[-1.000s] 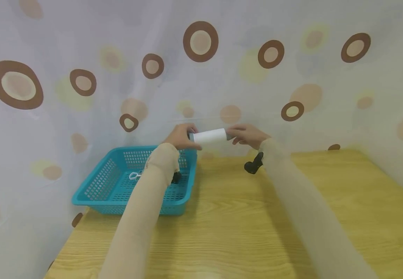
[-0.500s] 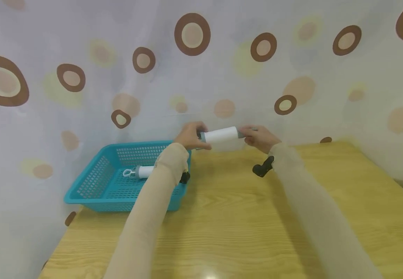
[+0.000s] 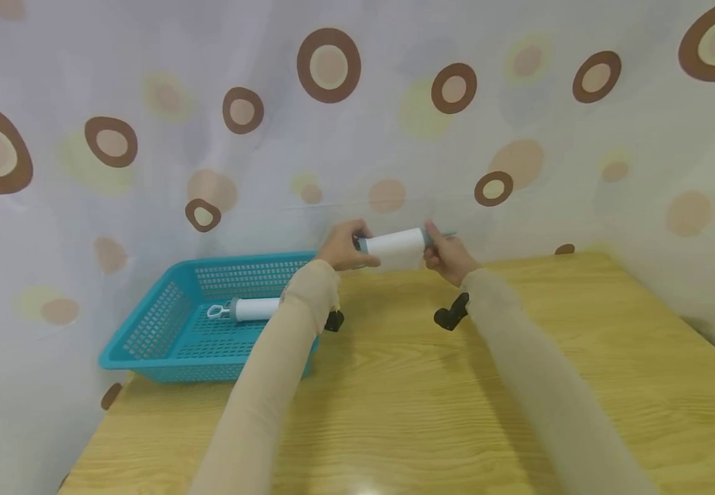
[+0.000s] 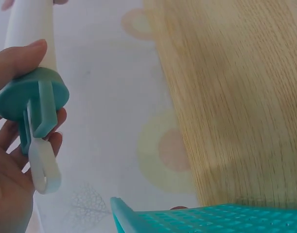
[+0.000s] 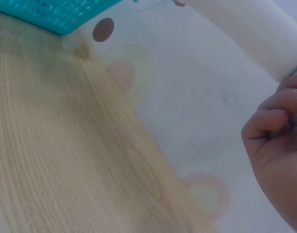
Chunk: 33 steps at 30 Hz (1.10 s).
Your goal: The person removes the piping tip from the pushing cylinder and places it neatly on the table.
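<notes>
A hand pump (image 3: 394,243) with a white barrel and teal ends is held up nearly level over the back edge of the table. My left hand (image 3: 343,246) grips its handle end; the left wrist view shows the thumb on the barrel, fingers behind the teal cap (image 4: 31,94), and a white loop handle (image 4: 45,167) sticking out. At the other end, my right hand (image 3: 448,259) pinches the teal nozzle end, its thin tip pointing right past the thumb. In the right wrist view the fingers of that hand (image 5: 279,136) are curled at the barrel's end.
A teal plastic basket (image 3: 209,363) stands on the left of the wooden table (image 3: 407,385). Inside lies a second white pump (image 3: 255,309), partly hidden by my left sleeve. A patterned sheet (image 3: 357,151) hangs behind the table.
Both hands and the pump have shifted right relative to the basket, uncovering the second pump there. My right hand has changed its hold, its thumb now up along the nozzle end.
</notes>
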{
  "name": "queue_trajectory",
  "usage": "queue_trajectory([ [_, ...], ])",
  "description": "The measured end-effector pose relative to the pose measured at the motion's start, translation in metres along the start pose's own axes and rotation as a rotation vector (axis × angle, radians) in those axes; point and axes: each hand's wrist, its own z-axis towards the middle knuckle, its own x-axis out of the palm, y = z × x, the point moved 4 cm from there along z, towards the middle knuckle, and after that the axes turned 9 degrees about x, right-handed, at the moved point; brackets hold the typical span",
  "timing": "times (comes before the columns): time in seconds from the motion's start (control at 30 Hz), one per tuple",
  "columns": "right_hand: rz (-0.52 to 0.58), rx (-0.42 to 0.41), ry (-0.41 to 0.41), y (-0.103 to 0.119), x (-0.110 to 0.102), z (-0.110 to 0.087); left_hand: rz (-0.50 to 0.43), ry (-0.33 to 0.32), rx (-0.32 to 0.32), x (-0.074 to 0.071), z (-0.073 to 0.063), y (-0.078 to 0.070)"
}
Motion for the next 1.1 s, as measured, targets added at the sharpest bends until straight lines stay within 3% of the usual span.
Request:
queue_trajectory([
  [0.13,-0.010,-0.002,-0.035,0.000,0.004,-0.001,0.020,-0.029,0.007,-0.001,0.000,-0.001],
  [0.33,-0.037,-0.046,-0.100,0.009,0.000,-0.001,0.051,-0.059,0.076,0.008,0.004,-0.003],
  [0.57,-0.024,-0.078,-0.052,0.012,0.001,0.000,0.070,-0.107,0.064,0.007,0.003,-0.006],
  [0.87,-0.021,-0.081,0.002,0.008,0.002,0.000,0.049,-0.098,-0.009,0.008,0.004,-0.004],
  [1.1,0.015,-0.111,0.043,0.007,0.004,0.000,0.083,-0.115,-0.006,0.003,0.002,-0.007],
])
